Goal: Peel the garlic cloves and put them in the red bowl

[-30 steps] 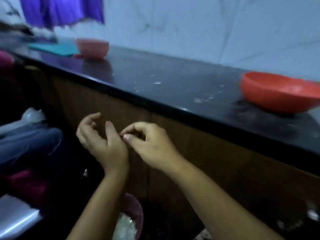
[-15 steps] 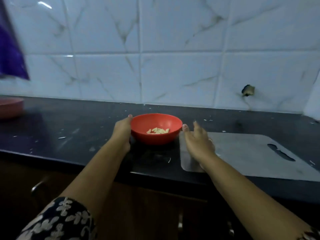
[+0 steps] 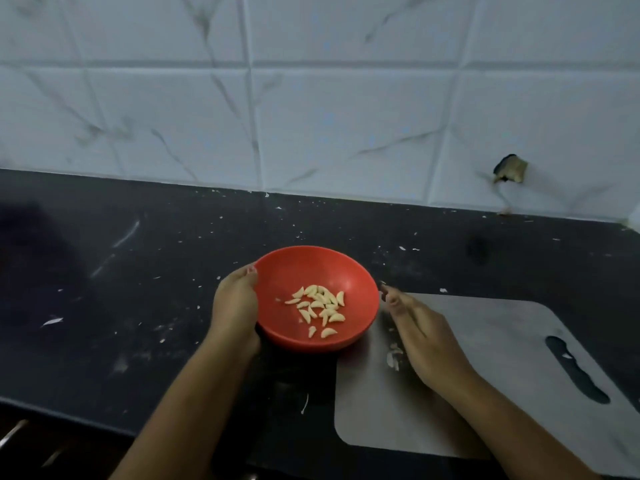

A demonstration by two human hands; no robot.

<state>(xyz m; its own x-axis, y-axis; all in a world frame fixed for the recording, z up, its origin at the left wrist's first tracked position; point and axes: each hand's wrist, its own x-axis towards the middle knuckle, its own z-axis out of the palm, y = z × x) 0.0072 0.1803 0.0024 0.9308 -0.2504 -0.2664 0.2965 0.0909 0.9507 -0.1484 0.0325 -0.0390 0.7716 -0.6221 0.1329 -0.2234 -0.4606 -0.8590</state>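
Red bowl (image 3: 298,265) stands on the dark counter (image 3: 138,271), right at the grey board (image 3: 502,341)'s left edge, w/ a heap of peeled garlic cloves (image 3: 320,306) in its bottom. I see the left hand (image 3: 237,306) curled round the bowl's left wall, thumb up at the rim. The right hand (image 3: 419,327) is loose, fingers fairly straight, tips just beside the right rim. Nothing pinched that I can make out, tho it's blurred. Looks to me like a steady-the-bowl step. I'd keep that left brace low & firm, no tilting, and bring the right in level so it doesn't nudge the rim. Peel scraps (image 3: 393,360) lie on the board under the right hand. I'd keep those out.
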